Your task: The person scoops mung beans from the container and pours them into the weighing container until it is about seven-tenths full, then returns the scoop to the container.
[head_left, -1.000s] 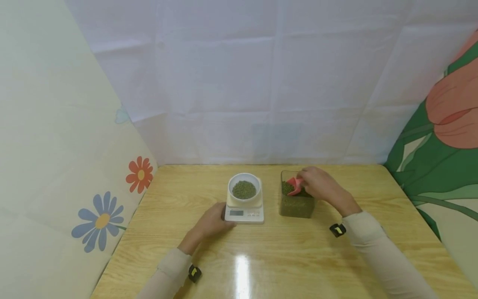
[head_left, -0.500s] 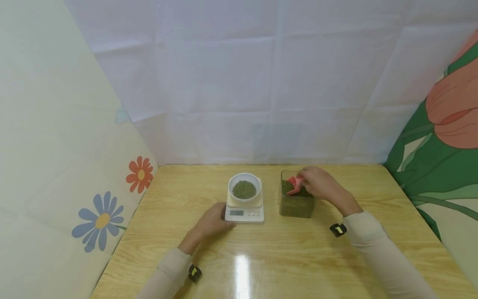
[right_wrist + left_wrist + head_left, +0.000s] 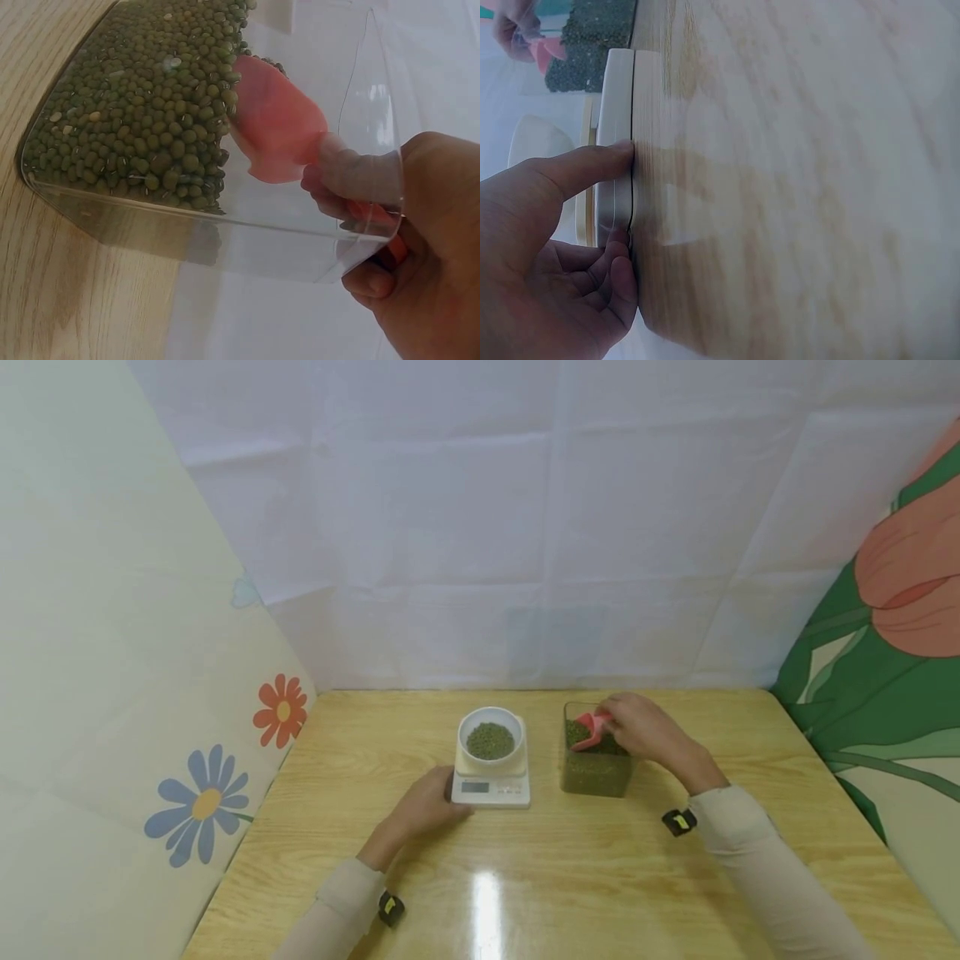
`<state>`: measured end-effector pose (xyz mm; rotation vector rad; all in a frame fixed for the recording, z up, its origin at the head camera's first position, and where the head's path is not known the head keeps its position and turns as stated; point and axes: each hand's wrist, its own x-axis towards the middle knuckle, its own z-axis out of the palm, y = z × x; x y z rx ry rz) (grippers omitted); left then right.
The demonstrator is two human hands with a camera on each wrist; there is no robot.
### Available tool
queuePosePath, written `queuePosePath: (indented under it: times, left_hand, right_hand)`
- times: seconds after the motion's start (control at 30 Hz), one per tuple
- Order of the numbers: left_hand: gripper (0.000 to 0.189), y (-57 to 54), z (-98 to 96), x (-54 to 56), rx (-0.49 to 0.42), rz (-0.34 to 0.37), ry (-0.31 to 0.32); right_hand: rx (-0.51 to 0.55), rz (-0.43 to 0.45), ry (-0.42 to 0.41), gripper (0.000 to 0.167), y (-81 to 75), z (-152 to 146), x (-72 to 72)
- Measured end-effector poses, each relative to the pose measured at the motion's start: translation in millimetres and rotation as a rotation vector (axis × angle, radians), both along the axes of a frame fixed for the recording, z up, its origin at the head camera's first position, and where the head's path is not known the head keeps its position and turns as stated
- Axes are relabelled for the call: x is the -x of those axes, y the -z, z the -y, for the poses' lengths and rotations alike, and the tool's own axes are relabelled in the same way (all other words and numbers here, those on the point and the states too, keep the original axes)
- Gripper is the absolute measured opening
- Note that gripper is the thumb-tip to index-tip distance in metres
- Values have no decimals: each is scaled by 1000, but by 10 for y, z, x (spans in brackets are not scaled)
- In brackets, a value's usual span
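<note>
A white kitchen scale (image 3: 491,789) stands on the table, carrying a white bowl (image 3: 465,723) with mung beans (image 3: 491,741) in it. My left hand (image 3: 429,802) holds the scale by its front left corner; in the left wrist view the thumb lies along the front edge and the fingers bend at the side. To the right is a clear square container (image 3: 596,775), partly filled with mung beans (image 3: 142,112). Inside its top, my right hand (image 3: 637,727) grips a pink-red scoop (image 3: 588,732) by the handle. The scoop's lip (image 3: 244,94) touches the beans in the right wrist view.
The wooden table (image 3: 525,877) ends at a pale cloth wall (image 3: 450,568) behind. Flower-printed panels (image 3: 202,802) flank it left and right. A gap of bare wood separates the scale from the container.
The scoop has tilted and shifted slightly to the left within the container, my right hand moving only a little. My left hand, the scale and the bowl stay in place.
</note>
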<state>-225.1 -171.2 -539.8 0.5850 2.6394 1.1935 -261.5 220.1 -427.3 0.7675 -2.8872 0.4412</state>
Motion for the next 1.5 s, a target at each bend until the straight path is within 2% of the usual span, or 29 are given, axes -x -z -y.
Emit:
queuePosePath:
  times: [0.43, 0.93, 1.5]
  left_hand:
    - [57, 17, 7, 1, 0, -13, 10]
    - [54, 34, 3, 9, -4, -12, 14]
    - [55, 31, 1, 18, -9, -16, 20]
  right_hand:
    - [27, 44, 43, 22, 6, -23, -50]
    - [66, 42, 77, 25, 31, -86, -80]
    - [175, 81, 132, 26, 57, -180, -114]
